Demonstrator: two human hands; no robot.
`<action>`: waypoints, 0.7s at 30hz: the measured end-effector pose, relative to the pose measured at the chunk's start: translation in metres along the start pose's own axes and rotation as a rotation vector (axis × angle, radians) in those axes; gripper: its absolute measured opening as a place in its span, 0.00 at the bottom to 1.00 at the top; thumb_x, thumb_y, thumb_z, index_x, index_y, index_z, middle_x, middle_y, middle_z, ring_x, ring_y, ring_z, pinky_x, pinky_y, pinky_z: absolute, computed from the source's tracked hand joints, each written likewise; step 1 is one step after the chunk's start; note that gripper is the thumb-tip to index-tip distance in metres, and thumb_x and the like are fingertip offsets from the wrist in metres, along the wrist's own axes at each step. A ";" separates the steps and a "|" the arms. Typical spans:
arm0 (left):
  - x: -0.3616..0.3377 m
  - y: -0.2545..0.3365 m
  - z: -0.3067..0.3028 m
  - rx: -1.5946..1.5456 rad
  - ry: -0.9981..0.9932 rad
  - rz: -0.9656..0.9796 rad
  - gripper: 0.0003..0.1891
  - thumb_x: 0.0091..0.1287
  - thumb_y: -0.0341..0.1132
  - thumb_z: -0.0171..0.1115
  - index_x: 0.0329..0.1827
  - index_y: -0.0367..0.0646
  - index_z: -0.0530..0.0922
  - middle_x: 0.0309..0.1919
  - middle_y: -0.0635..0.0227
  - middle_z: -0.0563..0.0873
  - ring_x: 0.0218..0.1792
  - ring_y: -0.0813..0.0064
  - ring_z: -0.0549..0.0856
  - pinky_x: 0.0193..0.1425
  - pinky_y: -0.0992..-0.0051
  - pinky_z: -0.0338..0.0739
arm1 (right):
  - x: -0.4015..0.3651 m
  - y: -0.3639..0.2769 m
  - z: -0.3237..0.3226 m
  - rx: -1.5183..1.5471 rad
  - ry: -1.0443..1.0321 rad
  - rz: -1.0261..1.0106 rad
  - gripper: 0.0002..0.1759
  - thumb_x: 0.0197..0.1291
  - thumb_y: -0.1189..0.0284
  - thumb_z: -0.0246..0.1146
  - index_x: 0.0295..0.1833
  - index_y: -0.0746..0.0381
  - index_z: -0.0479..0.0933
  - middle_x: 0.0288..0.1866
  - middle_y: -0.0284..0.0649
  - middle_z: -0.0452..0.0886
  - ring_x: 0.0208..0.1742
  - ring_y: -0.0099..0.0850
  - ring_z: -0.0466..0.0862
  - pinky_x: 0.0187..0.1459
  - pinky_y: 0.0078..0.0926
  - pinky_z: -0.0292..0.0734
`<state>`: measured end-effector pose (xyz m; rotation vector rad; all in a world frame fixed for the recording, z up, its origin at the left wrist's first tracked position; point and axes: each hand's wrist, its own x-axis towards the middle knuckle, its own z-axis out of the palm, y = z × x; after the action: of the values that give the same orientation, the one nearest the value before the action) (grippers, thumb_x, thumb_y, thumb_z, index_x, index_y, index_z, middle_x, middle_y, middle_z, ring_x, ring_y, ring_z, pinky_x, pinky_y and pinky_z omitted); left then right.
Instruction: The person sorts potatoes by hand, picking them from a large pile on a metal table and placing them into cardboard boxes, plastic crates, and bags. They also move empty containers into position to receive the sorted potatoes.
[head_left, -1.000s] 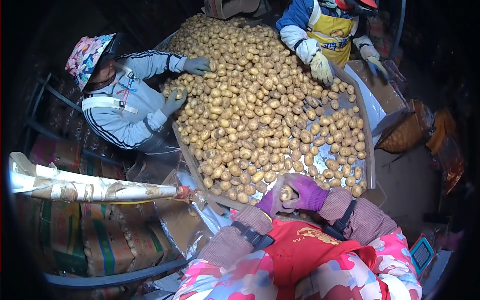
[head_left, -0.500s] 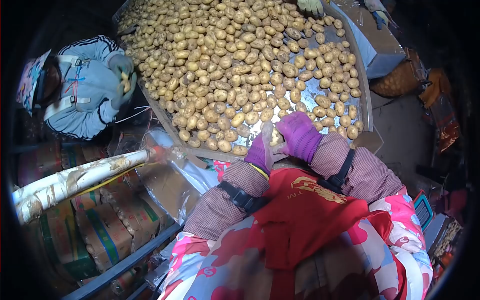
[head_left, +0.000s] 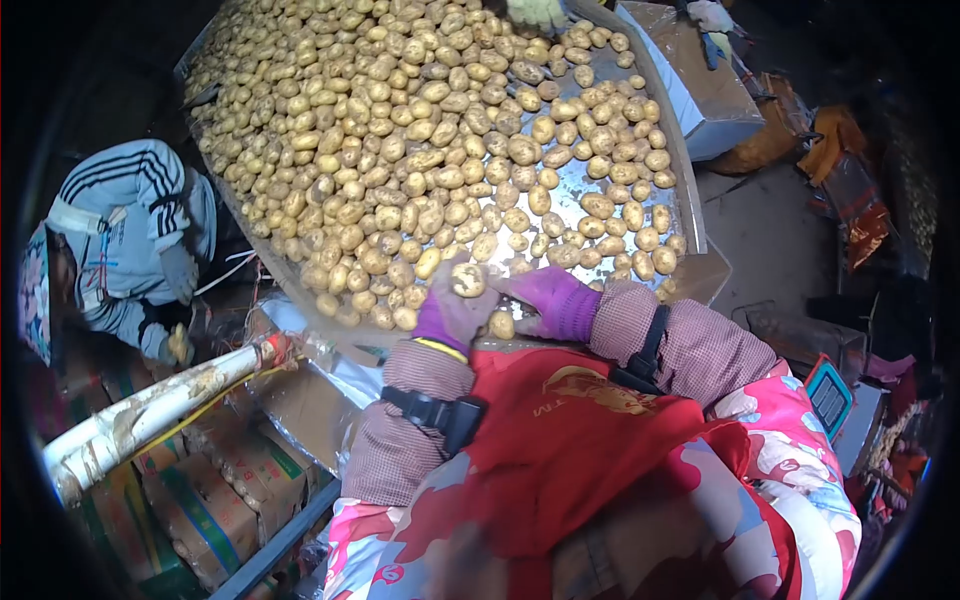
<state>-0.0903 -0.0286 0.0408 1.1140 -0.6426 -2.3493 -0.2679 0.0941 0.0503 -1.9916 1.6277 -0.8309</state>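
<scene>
Both my hands wear purple gloves with greyish, dusty fingers, at the near edge of a metal-topped sorting table [head_left: 690,205] heaped with potatoes [head_left: 400,140]. A pale, roundish potato [head_left: 467,280] sits in the grip of my left hand [head_left: 452,308]. Close on its right is my right hand [head_left: 550,302], fingers stretched toward the left hand and thumb apart from them. Between the hands, by the right thumb, a small potato [head_left: 501,324] lies near the table's front rim. Dirt patches mark many of the potatoes around.
At the left, a person in a light-blue jacket [head_left: 125,230] stands beside the table. Another person's gloved hand [head_left: 538,12] reaches in at the far edge. A white pole [head_left: 160,410] slants over packed cartons [head_left: 200,500]. An open box [head_left: 700,80] stands at the far right.
The view has shifted, so the table sits further left. My left hand now shows a potato in its grip, and my hands are slightly further apart. The person at left has lowered their hands.
</scene>
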 end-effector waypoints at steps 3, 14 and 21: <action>-0.008 0.042 0.005 -0.153 0.082 0.077 0.30 0.73 0.58 0.53 0.68 0.46 0.65 0.62 0.48 0.74 0.61 0.50 0.78 0.61 0.48 0.81 | -0.021 0.035 -0.024 -0.029 -0.216 0.091 0.25 0.53 0.61 0.66 0.58 0.56 0.80 0.49 0.46 0.84 0.52 0.48 0.83 0.53 0.46 0.78; -0.031 -0.011 0.011 -0.038 0.013 -0.236 0.29 0.77 0.55 0.49 0.71 0.43 0.67 0.60 0.52 0.80 0.57 0.55 0.81 0.62 0.59 0.79 | 0.062 0.180 -0.094 -0.885 0.116 0.653 0.22 0.62 0.63 0.63 0.62 0.48 0.77 0.51 0.45 0.82 0.54 0.45 0.83 0.52 0.40 0.79; 0.014 -0.021 0.037 -0.134 -0.150 -0.251 0.21 0.81 0.46 0.40 0.66 0.42 0.70 0.58 0.55 0.79 0.59 0.56 0.79 0.61 0.58 0.77 | 0.036 0.071 -0.012 0.258 0.349 0.350 0.18 0.65 0.64 0.59 0.56 0.62 0.79 0.55 0.49 0.81 0.56 0.48 0.81 0.56 0.43 0.77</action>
<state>-0.1326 -0.0124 0.0410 1.0159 -0.4067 -2.6659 -0.3222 0.0445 0.0183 -1.3896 1.8735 -1.2230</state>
